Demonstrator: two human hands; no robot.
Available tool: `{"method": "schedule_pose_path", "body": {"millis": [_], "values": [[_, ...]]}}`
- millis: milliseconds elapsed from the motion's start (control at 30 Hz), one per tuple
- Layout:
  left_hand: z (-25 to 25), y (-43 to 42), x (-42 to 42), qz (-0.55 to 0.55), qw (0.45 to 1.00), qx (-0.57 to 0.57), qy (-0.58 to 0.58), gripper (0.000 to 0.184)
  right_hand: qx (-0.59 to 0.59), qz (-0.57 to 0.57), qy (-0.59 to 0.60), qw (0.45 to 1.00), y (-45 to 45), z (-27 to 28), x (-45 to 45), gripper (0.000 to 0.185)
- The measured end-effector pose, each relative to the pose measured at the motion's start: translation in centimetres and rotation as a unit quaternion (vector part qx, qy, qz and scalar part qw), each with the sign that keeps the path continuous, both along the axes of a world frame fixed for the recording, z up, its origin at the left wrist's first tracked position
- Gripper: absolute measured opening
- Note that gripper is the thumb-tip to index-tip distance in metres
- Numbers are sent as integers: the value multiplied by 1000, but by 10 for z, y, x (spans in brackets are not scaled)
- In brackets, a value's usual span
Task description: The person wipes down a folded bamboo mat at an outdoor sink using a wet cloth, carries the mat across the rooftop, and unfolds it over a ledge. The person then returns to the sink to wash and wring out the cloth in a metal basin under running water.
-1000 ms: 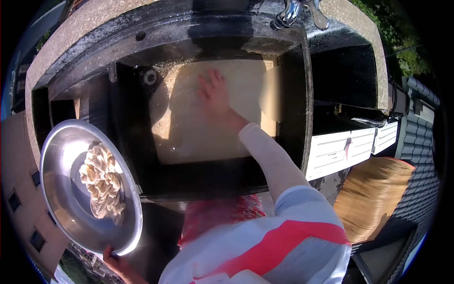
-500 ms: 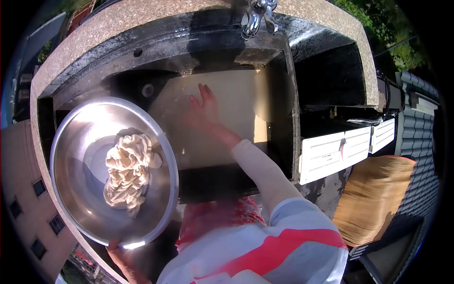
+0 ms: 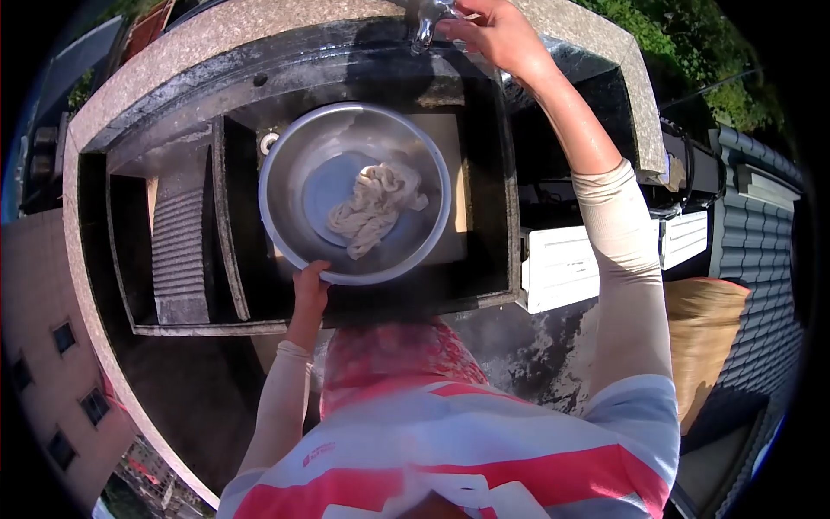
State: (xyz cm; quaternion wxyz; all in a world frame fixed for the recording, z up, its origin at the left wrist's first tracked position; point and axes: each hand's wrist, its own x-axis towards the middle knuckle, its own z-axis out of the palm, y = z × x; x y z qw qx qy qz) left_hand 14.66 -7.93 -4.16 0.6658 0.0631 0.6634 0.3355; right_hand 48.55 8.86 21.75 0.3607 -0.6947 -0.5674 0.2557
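A wide metal basin (image 3: 290,221) sits in the right compartment of the dark stone sink (image 3: 512,259). Inside it lies a crumpled cream cloth (image 3: 380,203), bunched toward the right of its bottom. My left hand (image 3: 311,290) grips the basin's near rim, fingers over the edge. Up at the back of the sink, my right hand (image 3: 488,30) has its fingers closed round the handle of the chrome tap (image 3: 425,26). No running water can be made out below the spout.
Left of the basin, a ribbed washboard slab (image 3: 180,246) stands in the sink's other compartment behind a stone divider (image 3: 229,216). A speckled stone ledge (image 3: 199,43) curves round the back. White panels (image 3: 562,268) and a straw-coloured bundle (image 3: 705,337) are to the right.
The basin with the cloth has moved right, from over the left part into the right compartment. My right hand has gone from inside the sink up to the tap.
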Motion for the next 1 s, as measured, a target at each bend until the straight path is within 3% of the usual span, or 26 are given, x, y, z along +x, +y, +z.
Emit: {"method": "schedule_pose_path", "body": {"millis": [33,267,333,367,400,433,467,533,600,667,767,867,900,967,1000], "values": [[-23,-4,-3,-14,1000,4,-10,20,4,9,-9,1000,1,2,5,35],[-94,-11,-6,18,995,-2,-102,25,55,70,-109,990,15,-6,37,33],[-107,-11,-7,28,993,-11,-114,30,178,87,-195,961,16,-40,58,33],[-109,-9,-7,37,993,-17,-114,31,238,41,-167,956,10,-64,64,33],[-112,-7,-6,48,992,-21,-114,32,286,-48,-35,956,1,-97,65,37],[-111,-4,-2,51,993,-3,-106,33,224,-110,-55,967,-19,-130,59,36],[-104,-5,2,51,994,10,-95,34,141,-85,-71,984,-40,-157,44,36],[-93,-6,6,48,995,25,-88,36,-107,123,-114,980,-72,-216,23,35],[-86,-9,6,42,994,31,-96,39,-160,200,-253,933,-88,-290,-4,39],[-88,-21,-8,-12,998,36,-57,40,-147,60,-219,963,-86,-356,-35,43],[-63,-37,-21,-74,992,91,47,40,-170,-95,-316,928,-76,-351,-89,45],[-45,-29,-24,-48,987,67,139,36,-200,-159,58,965,-45,-401,-61,45],[-44,-28,-27,-24,985,41,165,35,-216,-169,33,961,-26,-370,-51,41],[-43,-9,-25,-59,997,28,47,33,-213,-63,5,975,7,-318,-38,37],[-45,3,-24,-79,997,22,-13,33,-118,2,-136,984,16,-295,-37,34]]}}
